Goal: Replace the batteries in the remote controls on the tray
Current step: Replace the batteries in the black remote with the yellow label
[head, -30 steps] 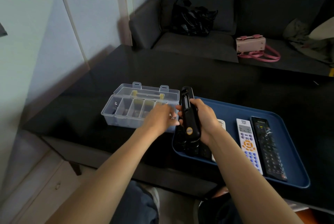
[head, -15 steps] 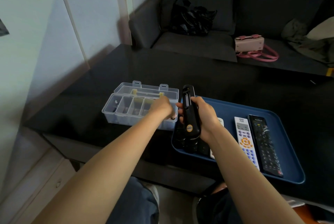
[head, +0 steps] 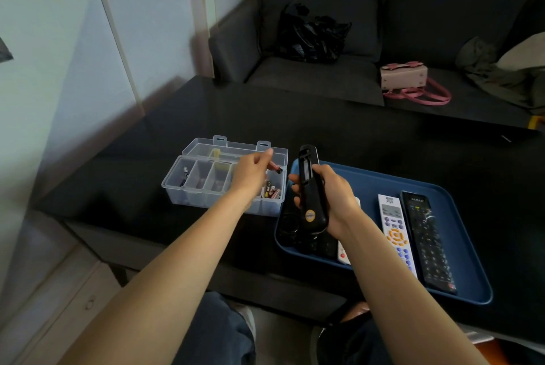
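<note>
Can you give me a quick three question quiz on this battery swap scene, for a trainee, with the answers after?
1. True or false: the black remote held in the right hand has its battery compartment open and facing the camera.
2. What does the left hand pinch above the clear organizer box?
A. a screwdriver
B. a battery
C. a coin
3. Fill in: the white remote lies on the blue ____, beside a long black remote.

Key: 1 true; 2 B; 3 tray.
</note>
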